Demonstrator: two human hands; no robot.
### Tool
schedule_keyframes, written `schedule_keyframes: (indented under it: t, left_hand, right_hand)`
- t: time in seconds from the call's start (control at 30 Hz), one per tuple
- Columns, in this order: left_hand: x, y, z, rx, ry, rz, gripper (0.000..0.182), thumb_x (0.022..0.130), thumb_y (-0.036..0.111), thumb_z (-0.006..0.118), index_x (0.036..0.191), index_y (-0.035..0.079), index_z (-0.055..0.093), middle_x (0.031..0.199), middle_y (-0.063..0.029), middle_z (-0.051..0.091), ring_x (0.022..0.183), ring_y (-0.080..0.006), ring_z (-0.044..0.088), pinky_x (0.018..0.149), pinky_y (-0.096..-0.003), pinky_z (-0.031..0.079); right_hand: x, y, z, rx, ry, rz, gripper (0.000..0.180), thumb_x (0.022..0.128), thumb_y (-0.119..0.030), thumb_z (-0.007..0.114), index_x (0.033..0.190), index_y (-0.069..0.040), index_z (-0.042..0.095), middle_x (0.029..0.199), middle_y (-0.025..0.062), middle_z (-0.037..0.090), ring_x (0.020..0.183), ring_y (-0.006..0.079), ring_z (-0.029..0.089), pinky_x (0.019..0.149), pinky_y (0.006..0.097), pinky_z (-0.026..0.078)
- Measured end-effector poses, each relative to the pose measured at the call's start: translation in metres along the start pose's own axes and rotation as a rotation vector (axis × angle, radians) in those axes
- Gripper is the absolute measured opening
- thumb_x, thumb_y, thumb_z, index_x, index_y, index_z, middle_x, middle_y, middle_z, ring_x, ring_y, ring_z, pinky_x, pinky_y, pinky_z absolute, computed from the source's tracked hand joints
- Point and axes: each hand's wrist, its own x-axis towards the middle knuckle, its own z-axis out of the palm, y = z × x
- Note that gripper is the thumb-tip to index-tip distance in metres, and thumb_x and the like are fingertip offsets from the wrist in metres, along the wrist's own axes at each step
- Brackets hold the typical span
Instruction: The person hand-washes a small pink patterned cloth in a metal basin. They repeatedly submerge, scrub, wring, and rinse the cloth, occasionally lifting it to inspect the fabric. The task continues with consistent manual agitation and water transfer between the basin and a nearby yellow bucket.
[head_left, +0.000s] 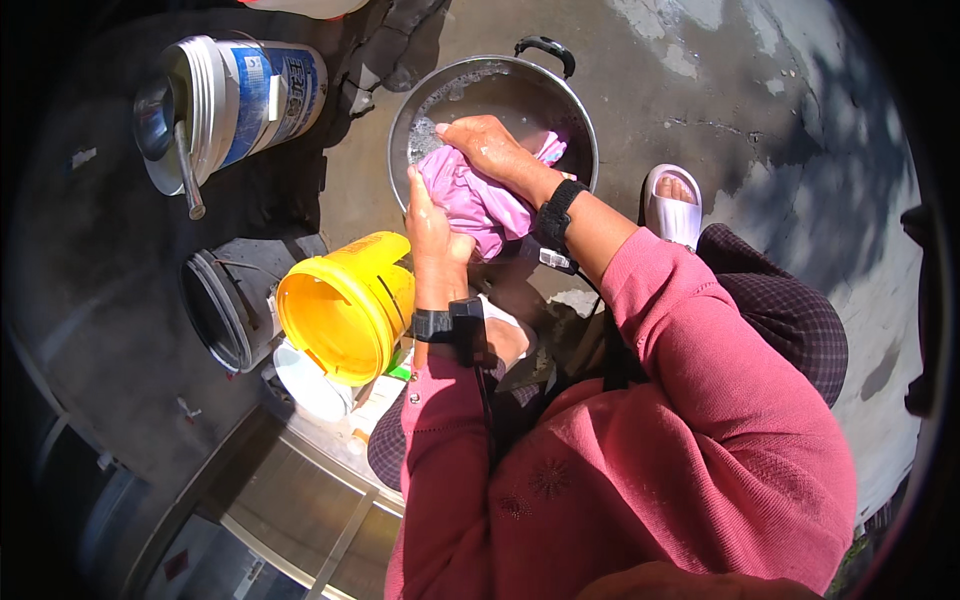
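A wet pink cloth (476, 199) is bunched between my two hands over the near side of a round metal basin (391, 142). My left hand (435, 232) grips the cloth's left edge, thumb and fingers around it. From above, my right hand (491, 146) presses and holds the upper part of the bundle. A patterned, lighter piece of fabric (553, 148) shows just beyond my right wrist. Murky water (517, 101) with suds along its left side fills the basin. Both hands look wet. The cloth's underside is hidden.
At upper left stands a white bucket (292, 94) with a blue label and a metal ladle (187, 169) across its mouth. A yellow bucket (390, 281) and a grey bucket (225, 300) sit left of my forearm. The basin has a black handle (547, 51). Cracked concrete (675, 97) surrounds it.
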Motion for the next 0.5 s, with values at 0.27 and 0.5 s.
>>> schedule_keyframes:
  t: [0.27, 0.5]
  left_hand:
    - [0.001, 0.022, -0.023, -0.029, -0.214, 0.076, 0.054, 0.099, 0.045, 0.056, 0.133, 0.003, 0.054, 0.130, -0.0144, 0.061, 0.121, -0.0304, 0.059, 0.104, -0.0457, 0.046]
    - [0.001, 0.022, -0.021, 0.030, -0.174, 0.374, 0.038, 0.103, 0.031, 0.053, 0.125, 0.001, 0.056, 0.118, -0.0105, 0.061, 0.110, -0.0200, 0.058, 0.099, -0.0350, 0.045]
  right_hand:
    - [-0.005, -0.012, -0.009, 0.423, -0.034, 0.153, 0.037, 0.097, -0.034, 0.062, 0.095, 0.002, 0.069, 0.094, 0.0035, 0.068, 0.089, 0.0100, 0.058, 0.079, 0.0273, 0.047]
    - [-0.002, -0.013, -0.010, 0.554, -0.113, 0.120, 0.030, 0.097, -0.031, 0.064, 0.089, -0.002, 0.068, 0.087, -0.0005, 0.063, 0.081, 0.0092, 0.054, 0.074, 0.0270, 0.046]
